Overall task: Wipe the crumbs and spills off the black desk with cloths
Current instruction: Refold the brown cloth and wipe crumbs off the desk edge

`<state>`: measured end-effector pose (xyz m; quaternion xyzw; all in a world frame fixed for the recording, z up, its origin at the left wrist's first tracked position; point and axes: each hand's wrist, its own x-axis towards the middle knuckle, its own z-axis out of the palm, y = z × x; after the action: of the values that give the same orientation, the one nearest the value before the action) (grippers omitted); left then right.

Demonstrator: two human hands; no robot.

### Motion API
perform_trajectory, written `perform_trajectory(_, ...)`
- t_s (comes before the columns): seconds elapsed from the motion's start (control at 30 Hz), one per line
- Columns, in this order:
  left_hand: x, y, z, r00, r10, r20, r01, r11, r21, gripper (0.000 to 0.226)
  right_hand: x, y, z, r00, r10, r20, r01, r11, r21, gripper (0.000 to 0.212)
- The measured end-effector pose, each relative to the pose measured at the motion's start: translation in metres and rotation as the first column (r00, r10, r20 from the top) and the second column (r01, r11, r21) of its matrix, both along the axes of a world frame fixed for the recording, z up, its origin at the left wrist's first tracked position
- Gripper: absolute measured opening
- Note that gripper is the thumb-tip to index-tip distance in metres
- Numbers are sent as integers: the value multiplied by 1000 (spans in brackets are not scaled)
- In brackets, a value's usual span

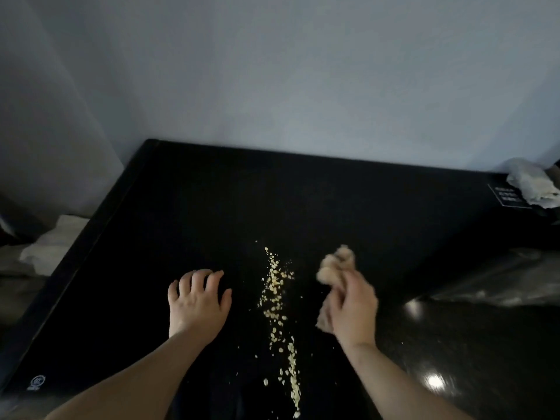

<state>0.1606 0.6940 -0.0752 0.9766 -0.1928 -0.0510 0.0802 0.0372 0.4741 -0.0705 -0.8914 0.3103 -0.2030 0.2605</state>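
**While crumbs streak the desk, a cloth sits bunched in the right hand**

Where the pale crumbs (278,301) lie, they form a long, thin trail on the black desk (181,222), running from the lower centre of the frame up toward the middle, with loose specks scattered on either side. Just right of the trail, the right hand (354,310) grips a beige cloth (336,265). Its fingers (344,294) are curled round the fabric, and one crumpled end sticks out above the hand while another shows below it. Hand and cloth are blurred, so I cannot tell whether the cloth touches the desk. Left of the trail, the left hand (198,301) rests on the desk holding nothing, with fingers spread, bent at the knuckles, and tips down on the dark surface.

Farther out, at the upper right of the frame, a crumpled white cloth (530,184) lies on the desk's far corner, partly over a label with white print (509,195) too small to read. A small round logo (38,382) marks the desk at the lower left. Off the desk's left edge sits a heap of pale fabric (51,244). A grey-white wall (272,71) fills the top of the frame, and glossy dark flooring (454,344) shines at the lower right.
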Motion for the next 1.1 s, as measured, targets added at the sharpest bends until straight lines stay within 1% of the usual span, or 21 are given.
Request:
perform_trajectory(0.03,4,-2,-1,999,9,35,-8,999,-33,48,3,-13,1,991,-133,-14,133,991,-5,31)
perform_trajectory(0.1,11,-6,-1,1000,-1,-15,1,1000,11,55,10,-34,1,941,-291,-173,279,956,-90,46)
perform_trajectory(0.17,21,-9,-5,999,-15,-50,18,998,65,61,21,-46,-2,873,-341,-348,323,940,-110,54)
perform_trajectory(0.27,32,-15,-4,998,20,-62,-15,997,71,63,49,-58,-2,821,-345,-454,347,934,-81,60)
perform_trajectory(0.37,35,-18,-6,997,31,-76,-25,997,72,63,85,-63,-3,844,-267,-465,236,964,-125,61)
perform_trajectory(0.43,36,-19,-7,997,34,-66,-30,997,69,63,99,-57,-3,909,-120,-400,41,979,-200,56)
perform_trajectory(0.47,38,-19,-7,997,31,-65,-27,997,71,63,100,-48,-2,933,9,-360,-93,972,-217,51)
perform_trajectory(0.5,40,-20,-6,997,29,-66,-24,997,75,63,99,-36,-1,933,172,-316,-238,953,-185,47)
perform_trajectory(0.57,42,-22,-6,997,27,-72,-21,996,82,63,87,-8,-2,847,477,-235,-501,863,-54,42)
perform_trajectory(0.6,42,-22,-6,997,26,-73,-19,996,88,63,80,2,-2,799,570,-189,-581,814,-1,40)
perform_trajectory(0.63,43,-23,-6,997,25,-73,-18,995,95,63,75,6,-3,790,601,-119,-604,797,18,38)
perform_trajectory(0.67,43,-23,-6,997,26,-72,-18,995,100,64,74,3,-2,827,561,-41,-560,828,31,37)
perform_trajectory(0.73,43,-23,-6,997,26,-76,-18,994,106,65,85,-17,-1,941,328,87,-331,943,29,37)
perform_trajectory(0.77,43,-23,-6,997,22,-74,-14,994,106,66,96,-31,0,978,196,78,-197,980,15,39)
perform_trajectory(0.8,43,-23,-6,997,16,-71,-8,994,108,67,107,-45,2,996,88,-14,-89,996,-17,42)
perform_trajectory(0.87,43,-21,-8,998,16,-65,-9,994,105,70,128,-61,2,957,-31,-287,10,997,-75,48)
perform_trajectory(0.9,43,-22,-9,998,20,-63,-14,995,96,71,138,-64,1,927,-21,-374,-3,998,-64,51)
perform_trajectory(0.93,44,-22,-9,998,22,-63,-17,996,85,71,147,-62,2,909,25,-416,-41,999,-30,54)
perform_trajectory(1.0,44,-22,-9,998,24,-65,-19,997,71,71,161,-52,5,906,167,-390,-172,985,23,54)
perform_trajectory(1.03,45,-22,-8,997,23,-67,-19,997,71,71,167,-45,6,898,260,-354,-279,960,-3,53)
perform_trajectory(1.1,46,-23,-6,997,21,-78,-15,997,74,71,169,-27,5,832,461,-310,-513,851,-111,54)
